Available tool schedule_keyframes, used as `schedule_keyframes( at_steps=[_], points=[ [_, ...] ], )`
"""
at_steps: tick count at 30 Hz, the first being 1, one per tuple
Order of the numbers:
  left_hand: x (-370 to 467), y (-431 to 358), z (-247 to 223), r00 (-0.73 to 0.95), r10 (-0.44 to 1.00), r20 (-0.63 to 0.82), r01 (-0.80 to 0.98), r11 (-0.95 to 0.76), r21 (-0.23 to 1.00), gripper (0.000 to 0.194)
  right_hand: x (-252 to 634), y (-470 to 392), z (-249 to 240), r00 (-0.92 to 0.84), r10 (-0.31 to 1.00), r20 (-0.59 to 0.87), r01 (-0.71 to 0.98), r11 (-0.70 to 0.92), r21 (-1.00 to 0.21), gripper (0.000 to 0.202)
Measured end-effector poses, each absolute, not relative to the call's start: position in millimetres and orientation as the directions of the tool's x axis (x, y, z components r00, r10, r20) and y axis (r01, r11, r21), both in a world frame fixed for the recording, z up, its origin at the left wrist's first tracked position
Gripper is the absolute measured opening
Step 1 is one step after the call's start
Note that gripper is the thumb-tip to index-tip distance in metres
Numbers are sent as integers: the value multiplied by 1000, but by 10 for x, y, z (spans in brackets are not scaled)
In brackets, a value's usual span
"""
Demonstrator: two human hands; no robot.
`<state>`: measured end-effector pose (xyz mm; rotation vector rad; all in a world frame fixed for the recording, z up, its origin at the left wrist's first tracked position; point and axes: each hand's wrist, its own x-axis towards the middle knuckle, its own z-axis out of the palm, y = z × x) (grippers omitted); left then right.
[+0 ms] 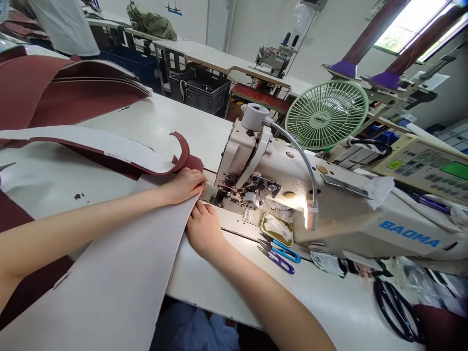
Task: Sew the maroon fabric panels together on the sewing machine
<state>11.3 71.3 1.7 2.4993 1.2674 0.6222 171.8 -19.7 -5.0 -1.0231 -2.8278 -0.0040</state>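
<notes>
My left hand presses down on a long light-grey sheet with a maroon reverse side, close to the sewing machine's needle area. Against the sheet's right edge, my right hand is closed, its fingertips curled at the margin and partly hidden. Just right of both hands stands the white sewing machine, its presser foot a short way from the fingers. A narrow maroon and grey strip curls behind my left hand. The sheet hangs over the table's front edge.
Two thread snips, one blue and one purple, lie beside a small tin right of my right hand. Stacked maroon pieces rest at the back left. A green fan and control panel stand behind the machine.
</notes>
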Motion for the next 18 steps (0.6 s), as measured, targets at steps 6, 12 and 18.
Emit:
schedule_keyframes(
  at_steps=[6, 12, 18],
  points=[
    [-44, 690, -111, 488, 818, 307, 679, -576, 455, 41, 1726, -176, -22, -770, 628, 112, 630, 776, -17, 26],
    [34, 706, -79, 631, 717, 296, 571, -688, 448, 21, 1894, -256, 121, -771, 636, 11, 636, 771, -34, 27],
    [164, 493, -166, 711, 635, 301, 564, -771, 295, 34, 2145, -434, 89, -764, 645, -6, 645, 764, 14, 29]
  ],
)
